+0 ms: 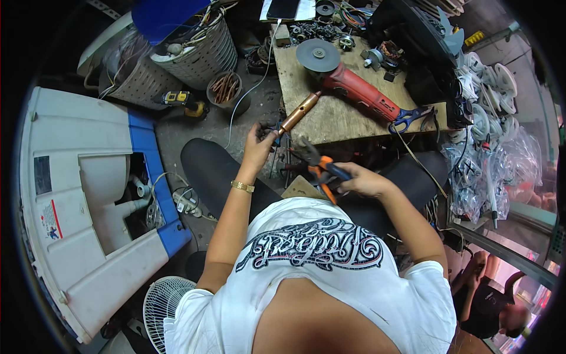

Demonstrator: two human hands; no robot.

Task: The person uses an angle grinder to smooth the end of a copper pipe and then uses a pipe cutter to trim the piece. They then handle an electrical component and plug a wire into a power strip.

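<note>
My left hand [259,141] grips the lower end of a copper tube with narrowed ends [299,113]. The tube slants up and right over the near left part of the wooden bench top [348,127], its far tip close to the red angle grinder [365,94]. Dark spots or holes show along its side. In my right hand [364,180] is a pair of pliers with orange and dark blue handles [323,168], held over my lap. The pliers' jaws point up and left toward the tube, apart from it. Some right fingers are hidden behind the handles.
The grinder's grey disc [318,55] lies at the bench's far left. Blue-handled scissors [407,120] lie at its right, near a copper-wound motor part [389,52]. Left are a bucket of copper pieces [237,94], a yellow drill [186,101] and a white-blue appliance housing [76,236]. Another person [492,307] appears lower right.
</note>
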